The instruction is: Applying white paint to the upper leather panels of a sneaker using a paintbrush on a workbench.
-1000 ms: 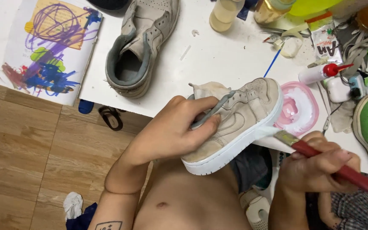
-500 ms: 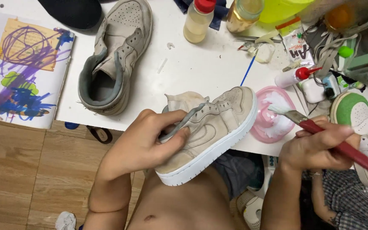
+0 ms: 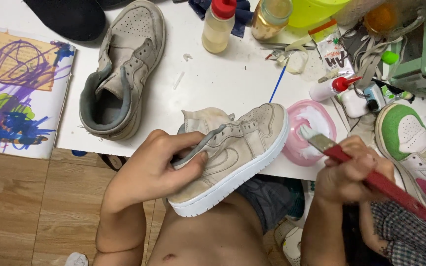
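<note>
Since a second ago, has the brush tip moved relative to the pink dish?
Yes. The brush tip, earlier at the dish's lower left edge by the shoe, now sits inside the pink dish on the white paint, further right.

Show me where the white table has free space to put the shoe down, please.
The widest bare patch of the white table lies between the worn shoe on it, the red-capped bottle and the blue stick. The right end is crowded: pink dish, small bottles, laces, green-heeled shoe.

White-and-orange printed sachet [image 3: 330, 48] beside the yellow tub [image 3: 316, 11]
</note>
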